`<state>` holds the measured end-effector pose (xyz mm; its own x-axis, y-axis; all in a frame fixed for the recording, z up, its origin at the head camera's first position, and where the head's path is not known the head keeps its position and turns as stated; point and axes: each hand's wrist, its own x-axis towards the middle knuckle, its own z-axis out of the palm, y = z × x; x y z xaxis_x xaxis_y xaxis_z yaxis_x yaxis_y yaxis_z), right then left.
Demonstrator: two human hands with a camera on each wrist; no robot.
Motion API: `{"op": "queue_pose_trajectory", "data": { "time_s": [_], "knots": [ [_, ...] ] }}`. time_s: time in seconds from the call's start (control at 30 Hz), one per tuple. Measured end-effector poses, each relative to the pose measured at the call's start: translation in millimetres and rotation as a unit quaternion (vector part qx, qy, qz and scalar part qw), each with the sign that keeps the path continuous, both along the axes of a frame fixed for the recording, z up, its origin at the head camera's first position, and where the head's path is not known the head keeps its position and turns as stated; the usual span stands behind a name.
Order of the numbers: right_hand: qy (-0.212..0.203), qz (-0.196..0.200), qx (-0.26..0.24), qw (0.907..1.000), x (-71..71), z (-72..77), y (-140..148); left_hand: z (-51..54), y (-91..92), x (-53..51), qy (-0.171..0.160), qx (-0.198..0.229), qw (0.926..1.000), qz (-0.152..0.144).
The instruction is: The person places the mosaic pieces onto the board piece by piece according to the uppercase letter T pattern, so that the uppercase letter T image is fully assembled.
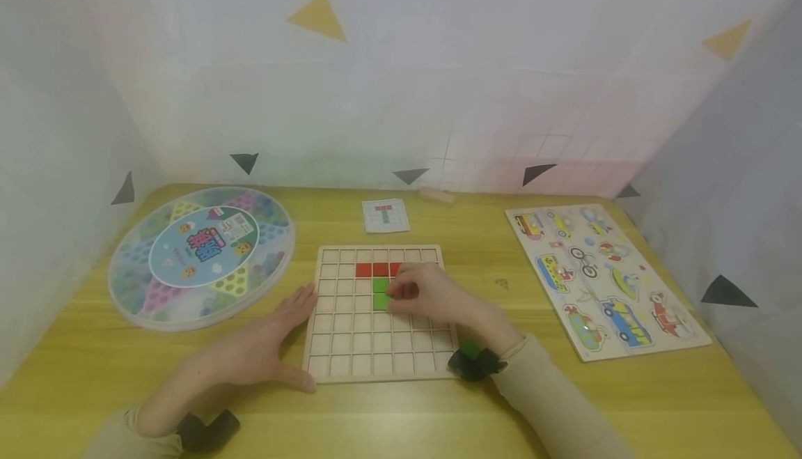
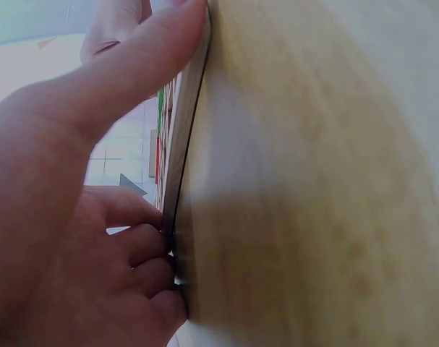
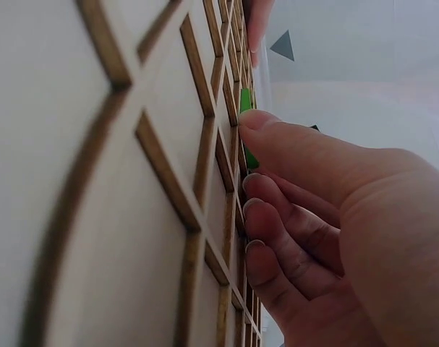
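Note:
A square wooden grid board [image 1: 341, 343] lies on the table between the two hands. Three red tiles [image 1: 379, 269] form a row near its far side, the rightmost partly covered by the right hand. Below the middle one, an upper green tile [image 1: 379, 284] and a lower green tile [image 1: 380, 301] form a column. The right hand [image 1: 432, 295] pinches the lower green tile with thumb and finger, its other fingers curled over the board. The left hand [image 1: 266, 347] rests spread along the board's left edge, thumb [image 2: 158, 54] at the near corner, fingers touching the side.
Behind the board lie a card [image 1: 395, 225] with a red and green T pattern and a small wooden block [image 1: 437, 196]. A round game box [image 1: 134, 310] stands at left. A vehicle puzzle board [image 1: 595, 285] lies at right. Pale walls [image 1: 401, 111] enclose the table.

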<state>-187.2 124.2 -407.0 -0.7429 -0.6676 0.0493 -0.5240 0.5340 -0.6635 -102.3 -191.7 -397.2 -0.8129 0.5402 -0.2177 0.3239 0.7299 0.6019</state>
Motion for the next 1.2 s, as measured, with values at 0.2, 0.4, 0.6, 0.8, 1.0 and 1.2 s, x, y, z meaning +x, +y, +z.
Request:
{"op": "queue_pose_trajectory", "data": {
  "time_s": [0.2,0.4,0.6,0.8,1.0,1.2],
  "knots": [
    [-0.003,-0.006,0.002,1.0000,-0.4,-1.1,-0.3,0.7,0.1,-0.1,-0.002,0.002,1.0000,-0.001],
    [-0.001,-0.007,0.002,1.0000,-1.1,-2.4,-0.4,-0.9,-0.1,-0.8,0.001,-0.004,1.0000,0.001],
    [-0.001,-0.005,0.001,1.0000,-1.6,-2.3,-0.7,-3.3,0.2,-2.1,0.002,-0.010,0.9999,0.004],
    [-0.009,-0.011,0.003,0.9999,-0.9,-1.6,-0.8,-5.5,-0.1,-2.9,0.001,-0.010,0.9999,0.005],
    [-0.012,-0.015,0.007,0.9998,-0.8,-1.7,-0.7,-5.4,-0.2,-2.8,0.000,-0.009,0.9999,0.004],
    [-0.002,-0.013,0.009,0.9999,-0.5,-1.0,-0.3,-4.7,-0.1,-2.7,0.000,-0.008,1.0000,0.003]
  ]
}}
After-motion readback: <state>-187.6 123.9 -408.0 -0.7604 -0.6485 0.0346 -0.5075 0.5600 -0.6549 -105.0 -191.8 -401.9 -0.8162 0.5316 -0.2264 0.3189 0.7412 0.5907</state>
